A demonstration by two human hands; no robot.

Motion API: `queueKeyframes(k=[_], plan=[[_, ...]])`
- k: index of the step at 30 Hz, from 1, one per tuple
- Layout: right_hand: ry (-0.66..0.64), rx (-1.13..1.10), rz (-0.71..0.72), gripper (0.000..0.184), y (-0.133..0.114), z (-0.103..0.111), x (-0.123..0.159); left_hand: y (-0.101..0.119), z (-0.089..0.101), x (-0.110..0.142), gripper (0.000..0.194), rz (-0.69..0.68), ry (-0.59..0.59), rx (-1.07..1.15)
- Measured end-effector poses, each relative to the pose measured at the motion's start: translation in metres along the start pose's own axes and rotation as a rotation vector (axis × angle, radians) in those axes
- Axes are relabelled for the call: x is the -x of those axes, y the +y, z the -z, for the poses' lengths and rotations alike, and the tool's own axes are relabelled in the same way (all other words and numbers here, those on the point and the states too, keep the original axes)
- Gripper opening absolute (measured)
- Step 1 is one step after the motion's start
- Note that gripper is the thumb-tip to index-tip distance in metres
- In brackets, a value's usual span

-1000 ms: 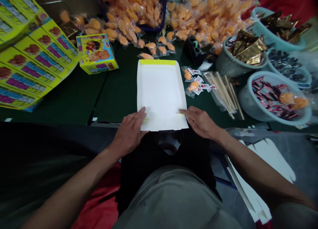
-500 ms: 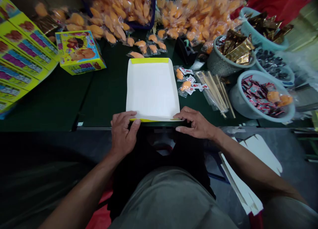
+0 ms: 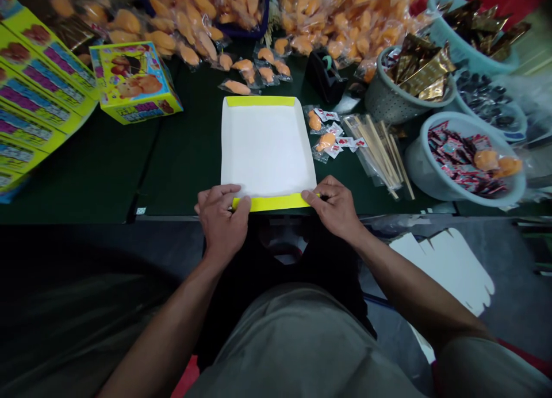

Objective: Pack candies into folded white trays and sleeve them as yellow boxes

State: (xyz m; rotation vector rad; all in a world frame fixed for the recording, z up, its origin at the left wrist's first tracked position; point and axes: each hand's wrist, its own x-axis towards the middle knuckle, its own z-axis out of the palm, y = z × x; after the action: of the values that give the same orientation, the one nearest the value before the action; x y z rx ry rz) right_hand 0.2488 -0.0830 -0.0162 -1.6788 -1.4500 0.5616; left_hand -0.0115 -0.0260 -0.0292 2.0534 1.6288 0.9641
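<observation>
White card tray [image 3: 267, 148] runs lengthwise forward, left hand [image 3: 222, 219] and right hand [image 3: 332, 208] pinching its yellow flap [image 3: 271, 202].

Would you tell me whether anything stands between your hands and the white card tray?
Nothing visible: the left hand and right hand rest on the yellow front flap of the white card tray.

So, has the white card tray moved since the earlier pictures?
No, the white card tray has not shifted: its far edge still lies beside the same bagged orange piece. Only the near flap folded up.
</observation>
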Motion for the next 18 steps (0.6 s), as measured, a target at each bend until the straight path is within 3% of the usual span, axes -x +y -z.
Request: queueKeyframes(k=[6, 10, 12, 15, 18], plan=[[0.014, 0.119, -0.021, 0.021, -0.002, -0.002, -0.002, 0.001, 0.005, -0.002, 0.022, -0.015, -0.064, -0.013], [0.018, 0.178, 0.023, 0.016, -0.003, 0.0, -0.003, -0.011, 0.022, -0.002, 0.018, -0.163, -0.24, 0.027], [0.014, 0.197, 0.027, 0.016, -0.003, 0.0, -0.003, -0.019, 0.032, -0.001, 0.025, -0.227, -0.311, 0.079], [0.009, 0.212, 0.027, 0.016, -0.003, 0.001, -0.002, -0.03, 0.044, 0.001, 0.037, -0.257, -0.277, 0.175], [-0.009, 0.232, 0.032, 0.019, -0.001, 0.002, -0.001, -0.036, 0.048, 0.004, 0.021, -0.252, -0.199, 0.217]])
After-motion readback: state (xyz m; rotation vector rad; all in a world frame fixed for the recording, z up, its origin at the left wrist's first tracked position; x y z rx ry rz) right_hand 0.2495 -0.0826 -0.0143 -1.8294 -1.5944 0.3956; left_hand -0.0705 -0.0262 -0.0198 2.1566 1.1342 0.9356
